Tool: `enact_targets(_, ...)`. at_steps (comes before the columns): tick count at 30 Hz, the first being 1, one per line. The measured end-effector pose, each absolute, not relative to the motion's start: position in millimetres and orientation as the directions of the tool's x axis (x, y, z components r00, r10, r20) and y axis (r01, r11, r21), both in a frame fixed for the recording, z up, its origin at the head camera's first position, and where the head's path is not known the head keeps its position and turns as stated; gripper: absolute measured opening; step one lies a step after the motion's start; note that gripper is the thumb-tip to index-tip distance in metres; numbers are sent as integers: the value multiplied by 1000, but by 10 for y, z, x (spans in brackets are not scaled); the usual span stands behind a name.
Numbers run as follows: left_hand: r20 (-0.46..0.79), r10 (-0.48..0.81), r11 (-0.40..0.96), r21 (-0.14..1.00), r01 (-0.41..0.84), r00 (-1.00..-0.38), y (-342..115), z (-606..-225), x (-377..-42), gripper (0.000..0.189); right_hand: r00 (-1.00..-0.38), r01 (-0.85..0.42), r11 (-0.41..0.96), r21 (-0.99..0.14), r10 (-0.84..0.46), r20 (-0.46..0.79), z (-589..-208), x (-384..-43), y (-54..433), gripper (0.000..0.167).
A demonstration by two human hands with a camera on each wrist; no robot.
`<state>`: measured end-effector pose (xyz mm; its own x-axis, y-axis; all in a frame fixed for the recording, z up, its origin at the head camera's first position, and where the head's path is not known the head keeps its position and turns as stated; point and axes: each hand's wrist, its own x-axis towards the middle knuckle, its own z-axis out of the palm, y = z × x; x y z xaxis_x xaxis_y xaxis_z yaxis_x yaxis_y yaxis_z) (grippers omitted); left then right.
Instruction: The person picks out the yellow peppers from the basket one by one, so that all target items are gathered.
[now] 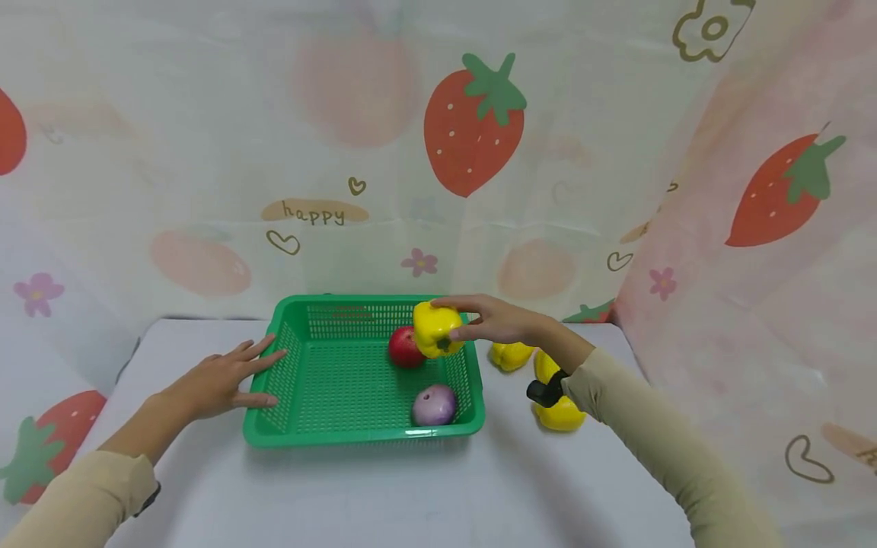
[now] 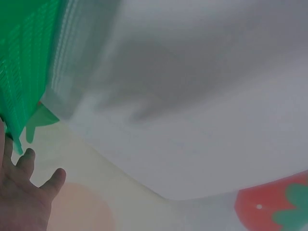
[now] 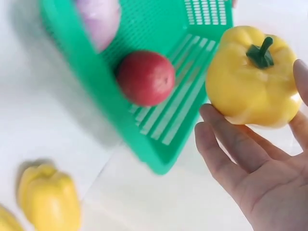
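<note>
My right hand [image 1: 496,320] holds a yellow bell pepper [image 1: 437,330] above the right part of a green plastic basket [image 1: 363,436]. In the right wrist view the pepper [image 3: 252,82] sits between thumb and fingers, its green stem facing the camera. Inside the basket lie a red round fruit [image 1: 406,348], partly behind the held pepper, and a purple onion [image 1: 435,405] near the front right corner. My left hand [image 1: 222,380] rests at the basket's left rim with its fingers spread; the left wrist view catches this hand [image 2: 26,192] only at its edge.
Several more yellow bell peppers lie on the white table [image 1: 329,495] right of the basket, one [image 1: 510,355] near its right wall and another [image 1: 560,415] nearer the front, partly behind my right wrist. A strawberry-printed cloth [image 1: 384,152] stands behind the table.
</note>
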<state>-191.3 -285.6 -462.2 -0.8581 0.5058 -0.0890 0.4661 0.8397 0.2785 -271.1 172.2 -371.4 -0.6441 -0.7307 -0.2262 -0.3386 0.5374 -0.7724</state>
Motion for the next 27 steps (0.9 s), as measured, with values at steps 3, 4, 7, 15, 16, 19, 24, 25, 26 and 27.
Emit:
enact_targets(3, -87, 507, 839, 279, 468, -857, -2861, -4612, -1912, 85, -660, -306, 549, -778, -711, -242, -3739, -2687, 1914, 58)
enact_targets(4, -88, 508, 838, 281, 468, -857, -2864, -4610, -1911, 85, -665, -301, 551, -778, -706, -243, -3747, -2678, 1975, 58)
enact_targets(7, -90, 510, 836, 287, 468, -855, -2873, -4613, -1911, 85, -681, -280, 557, -782, -689, -248, -3776, -2643, 2138, 59)
enact_targets(15, -87, 514, 834, 282, 474, -853, -2881, -4661, -1926, 85, -725, -214, 626, -750, -616, -308, -3892, -2490, 2508, 62)
enact_targets(16, -88, 515, 834, 282, 474, -853, -2880, -4663, -1929, 86, -730, -204, 629, -750, -608, -312, -3909, -2476, 2554, 61)
enact_targets(19, -88, 513, 834, 285, 472, -854, -2872, -4661, -1930, 85, -741, -180, 628, -757, -593, -316, -3951, -2449, 2682, 61)
enact_targets(24, -88, 512, 833, 292, 469, -855, -2866, -4648, -1919, 84, -744, -152, 630, -762, -580, -332, -4044, -2400, 2830, 60)
enact_targets(25, -88, 510, 835, 291, 468, -855, -2866, -4648, -1918, 84, -742, -140, 629, -765, -578, -340, -4076, -2388, 2848, 60)
enact_targets(26, -89, 508, 836, 289, 466, -857, -2865, -4649, -1917, 84, -742, -126, 630, -766, -572, -349, -4110, -2374, 2862, 60)
enact_targets(27, -88, 507, 837, 286, 466, -857, -2865, -4650, -1916, 84, -741, -115, 629, -769, -570, -356, -4147, -2361, 2875, 60)
